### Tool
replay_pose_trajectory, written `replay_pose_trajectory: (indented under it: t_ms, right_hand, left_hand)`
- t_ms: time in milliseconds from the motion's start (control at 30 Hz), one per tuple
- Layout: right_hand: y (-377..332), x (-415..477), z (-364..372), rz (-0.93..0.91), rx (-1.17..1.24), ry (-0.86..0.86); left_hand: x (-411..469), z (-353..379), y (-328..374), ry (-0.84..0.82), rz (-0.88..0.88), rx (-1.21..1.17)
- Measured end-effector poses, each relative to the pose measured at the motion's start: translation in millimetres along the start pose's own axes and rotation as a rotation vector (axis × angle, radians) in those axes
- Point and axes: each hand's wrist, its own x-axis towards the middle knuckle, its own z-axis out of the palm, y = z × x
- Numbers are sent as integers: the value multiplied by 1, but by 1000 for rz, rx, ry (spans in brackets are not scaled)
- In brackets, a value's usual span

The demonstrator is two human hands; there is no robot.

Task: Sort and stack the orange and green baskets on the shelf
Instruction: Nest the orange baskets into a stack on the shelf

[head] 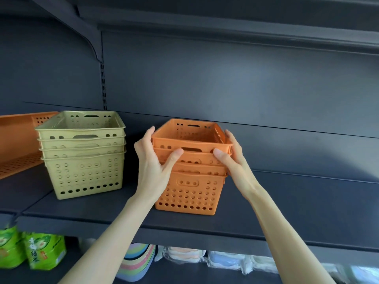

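A stack of several nested orange baskets stands on the dark shelf, in the middle. My left hand grips the left side of the top orange basket, thumb on its front rim. My right hand holds that basket's right side, thumb near the handle slot. To the left stands a stack of several nested green baskets, apart from my hands.
A large orange tray-like basket lies at the far left behind the green stack. Below the shelf are green packets, stacked coloured plates and wrapped items. A bracket and upper shelf hang overhead.
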Motion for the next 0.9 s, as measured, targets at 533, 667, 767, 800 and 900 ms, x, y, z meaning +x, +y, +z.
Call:
replay_pose_trajectory:
  t_ms: [533, 667, 767, 800, 900]
  right_hand:
    - [-5, 1, 14, -9, -318, 84]
    - [-15, -4, 7, 0, -468, 82]
    - [-29, -11, 1, -53, -666, 97]
    - [-33, -14, -1, -89, -740, 108]
    - [-48, -21, 1, -196, -835, 144]
  left_hand:
    - [8, -1, -8, -18, -87, 164]
    - [11, -20, 2, -119, -56, 420]
    - [16, -37, 14, -222, -10, 592]
    - [16, -43, 19, -252, 17, 646]
    - [17, -66, 36, -292, 118, 753]
